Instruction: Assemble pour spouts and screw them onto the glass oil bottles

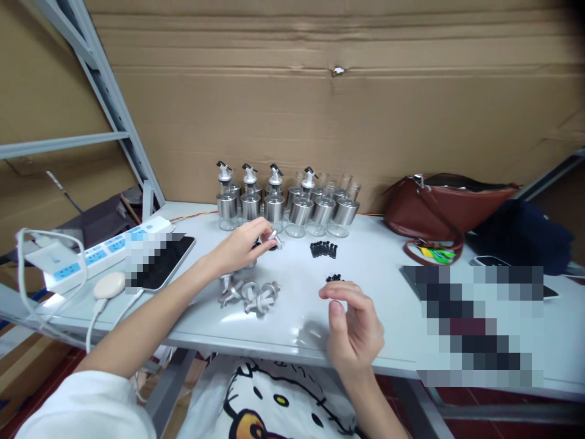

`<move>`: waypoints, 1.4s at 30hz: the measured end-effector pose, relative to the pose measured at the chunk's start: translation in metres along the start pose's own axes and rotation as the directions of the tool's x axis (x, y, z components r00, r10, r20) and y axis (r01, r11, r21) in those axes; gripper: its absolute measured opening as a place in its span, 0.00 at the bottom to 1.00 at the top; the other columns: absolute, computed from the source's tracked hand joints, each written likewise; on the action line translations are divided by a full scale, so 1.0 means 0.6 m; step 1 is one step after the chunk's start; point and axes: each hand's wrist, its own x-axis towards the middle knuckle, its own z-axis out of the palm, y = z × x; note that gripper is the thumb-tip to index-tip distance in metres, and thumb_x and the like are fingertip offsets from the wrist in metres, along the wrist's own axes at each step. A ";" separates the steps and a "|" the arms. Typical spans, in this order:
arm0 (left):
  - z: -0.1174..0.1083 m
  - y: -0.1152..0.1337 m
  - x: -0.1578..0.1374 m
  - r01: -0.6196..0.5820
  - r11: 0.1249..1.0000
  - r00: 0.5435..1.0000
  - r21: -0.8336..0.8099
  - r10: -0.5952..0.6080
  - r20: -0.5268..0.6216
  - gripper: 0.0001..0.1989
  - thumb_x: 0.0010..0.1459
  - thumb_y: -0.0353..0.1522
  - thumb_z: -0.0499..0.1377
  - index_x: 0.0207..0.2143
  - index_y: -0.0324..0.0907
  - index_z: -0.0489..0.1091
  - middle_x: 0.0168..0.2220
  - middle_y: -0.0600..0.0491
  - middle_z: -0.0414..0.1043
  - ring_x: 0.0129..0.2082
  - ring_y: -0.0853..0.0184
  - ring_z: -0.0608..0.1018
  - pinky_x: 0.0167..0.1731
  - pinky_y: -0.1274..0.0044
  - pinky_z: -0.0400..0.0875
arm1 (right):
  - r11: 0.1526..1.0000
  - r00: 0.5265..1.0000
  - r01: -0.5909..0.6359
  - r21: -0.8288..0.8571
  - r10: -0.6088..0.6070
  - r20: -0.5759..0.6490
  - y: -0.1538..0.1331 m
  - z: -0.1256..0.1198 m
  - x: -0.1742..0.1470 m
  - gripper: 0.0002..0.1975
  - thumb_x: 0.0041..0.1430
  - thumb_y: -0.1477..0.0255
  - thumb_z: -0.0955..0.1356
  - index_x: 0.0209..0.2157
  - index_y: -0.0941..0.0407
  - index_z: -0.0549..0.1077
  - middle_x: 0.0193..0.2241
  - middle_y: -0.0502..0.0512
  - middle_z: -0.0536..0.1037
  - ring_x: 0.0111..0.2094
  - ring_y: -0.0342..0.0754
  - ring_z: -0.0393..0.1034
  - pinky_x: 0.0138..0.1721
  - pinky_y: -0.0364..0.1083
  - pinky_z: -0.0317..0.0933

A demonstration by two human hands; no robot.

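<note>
My left hand [250,244] is closed, with a small silver-grey pourer piece [274,236] between thumb and fingers, in front of the bottles. Below it on the table lies a loose group of similar grey pourer pieces [259,299]. My right hand [356,329] hovers near the front edge, fingers curled and thumb apart from the index finger; nothing shows in it. Just beyond it sit small black parts [335,278]. Farther back is a row of black flip levers [323,249]. Glass bottles with steel sleeves [301,211] stand behind, several topped with black-and-grey pourers [250,174].
On the left are a white power strip [105,250], a phone [176,259] and a round white charger [109,285] with cables. A brown bag [448,201] and dark cloth [525,231] lie at the right. Cardboard [320,122] forms the back wall.
</note>
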 end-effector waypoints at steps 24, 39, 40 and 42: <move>0.035 0.049 -0.011 -0.256 0.966 0.933 -0.036 0.237 -0.270 0.10 0.64 0.35 0.54 0.30 0.39 0.64 0.26 0.55 0.69 0.27 0.72 0.72 0.29 0.80 0.67 | 0.930 0.975 -0.159 -0.332 0.200 0.094 -0.003 0.007 0.012 0.06 0.60 0.77 0.66 0.40 0.55 0.68 0.30 0.51 0.74 0.34 0.45 0.69 0.38 0.45 0.64; 0.054 0.069 -0.022 -0.416 0.908 0.906 0.059 0.419 -0.066 0.15 0.65 0.35 0.52 0.53 0.42 0.61 0.37 0.50 0.71 0.35 0.69 0.75 0.35 0.78 0.73 | 0.906 0.943 -0.334 -0.261 0.323 -0.083 -0.002 -0.002 0.014 0.03 0.61 0.75 0.65 0.36 0.55 0.71 0.31 0.51 0.78 0.33 0.44 0.73 0.35 0.43 0.67; 0.054 0.068 -0.022 -0.416 0.903 0.900 0.111 0.426 -0.093 0.14 0.65 0.34 0.52 0.53 0.43 0.62 0.37 0.50 0.70 0.35 0.69 0.75 0.35 0.78 0.73 | 0.902 0.937 -0.349 -0.255 0.341 -0.073 -0.001 -0.003 0.016 0.03 0.61 0.75 0.66 0.35 0.55 0.71 0.31 0.51 0.78 0.33 0.44 0.73 0.35 0.42 0.67; 0.057 0.067 -0.022 -0.416 0.893 0.885 0.175 0.441 -0.147 0.14 0.65 0.34 0.53 0.51 0.43 0.63 0.38 0.50 0.69 0.35 0.70 0.75 0.34 0.78 0.74 | 0.903 0.931 -0.361 -0.233 0.362 -0.041 0.001 -0.004 0.019 0.03 0.61 0.74 0.66 0.35 0.55 0.72 0.31 0.51 0.78 0.33 0.44 0.74 0.34 0.42 0.67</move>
